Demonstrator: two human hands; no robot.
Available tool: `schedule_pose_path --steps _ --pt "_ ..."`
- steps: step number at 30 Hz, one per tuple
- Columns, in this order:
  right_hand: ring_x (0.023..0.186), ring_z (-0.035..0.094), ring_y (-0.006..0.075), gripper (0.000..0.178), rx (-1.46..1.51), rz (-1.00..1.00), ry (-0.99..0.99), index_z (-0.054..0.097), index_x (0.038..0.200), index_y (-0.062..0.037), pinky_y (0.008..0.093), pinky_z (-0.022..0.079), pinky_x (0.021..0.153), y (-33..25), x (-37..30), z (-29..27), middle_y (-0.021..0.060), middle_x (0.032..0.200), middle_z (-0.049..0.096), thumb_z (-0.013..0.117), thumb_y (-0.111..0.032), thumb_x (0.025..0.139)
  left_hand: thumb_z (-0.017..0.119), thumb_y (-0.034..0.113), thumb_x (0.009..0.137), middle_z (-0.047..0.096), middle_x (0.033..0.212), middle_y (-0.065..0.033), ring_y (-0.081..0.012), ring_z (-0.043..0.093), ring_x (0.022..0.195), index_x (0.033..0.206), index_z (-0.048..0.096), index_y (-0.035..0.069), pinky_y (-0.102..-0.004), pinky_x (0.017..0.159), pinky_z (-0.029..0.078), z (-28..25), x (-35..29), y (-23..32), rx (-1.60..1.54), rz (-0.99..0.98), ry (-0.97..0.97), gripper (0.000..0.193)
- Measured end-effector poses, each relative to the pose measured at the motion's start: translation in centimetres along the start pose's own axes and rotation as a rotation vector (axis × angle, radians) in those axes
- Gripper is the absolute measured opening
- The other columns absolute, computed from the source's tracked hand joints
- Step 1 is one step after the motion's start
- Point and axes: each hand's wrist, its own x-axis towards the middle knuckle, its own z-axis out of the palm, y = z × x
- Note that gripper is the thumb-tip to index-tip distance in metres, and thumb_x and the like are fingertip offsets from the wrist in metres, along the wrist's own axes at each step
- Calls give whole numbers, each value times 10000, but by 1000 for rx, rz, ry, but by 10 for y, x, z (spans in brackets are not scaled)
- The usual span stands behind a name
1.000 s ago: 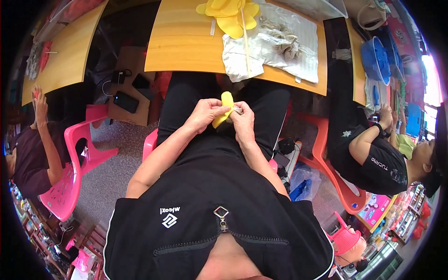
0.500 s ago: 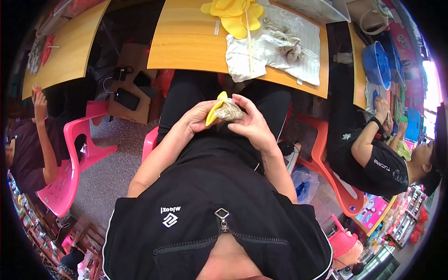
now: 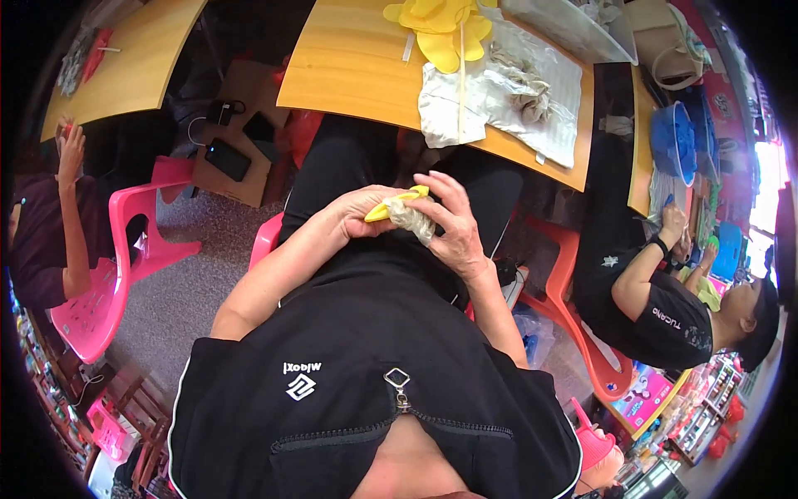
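Over my lap, both hands come together on a small yellow piece (image 3: 385, 210) with a crumpled beige-grey clump (image 3: 413, 221) against its side. My left hand (image 3: 359, 213) pinches the yellow piece by its left end. The clump lies against the thumb side of my right hand (image 3: 455, 229), whose thumb and index finger close round it while other fingers are raised. Whether the clump is cloth or thin film, I cannot tell. Ahead on the wooden table (image 3: 349, 71) lie several flat yellow pieces (image 3: 445, 50), and more beige-grey clumps (image 3: 525, 90) rest on a white cloth (image 3: 561, 108).
A thin pale stick (image 3: 462, 96) lies across the white cloth's left part. A clear plastic bin (image 3: 573, 29) stands at the table's far right. Pink chair (image 3: 125, 249) to the left, orange chair (image 3: 573, 308) to the right. A co-worker (image 3: 665, 308) sits at right near blue basins (image 3: 672, 145).
The yellow piece has tipped from steep to nearly level. My right fingers have lifted and shifted round the clump. The whole view has swung slightly.
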Motion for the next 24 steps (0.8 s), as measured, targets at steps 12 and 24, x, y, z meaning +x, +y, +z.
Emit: schedule_pose_path --steps 12,24 --pt "939 634 163 225 417 370 242 637 970 -12 268 487 836 3 -4 12 76 999 673 597 83 770 600 231 904 592 970 -67 -148 623 835 1071 519 45 -306 688 569 22 -14 25 456 186 95 263" --pt "838 602 106 175 937 622 334 600 1020 8 248 488 756 6 5 10 48 948 638 543 31 857 606 88 886 626 938 -50 -89 597 802 1023 623 10 -232 717 496 38 -33 27 700 722 180 159"
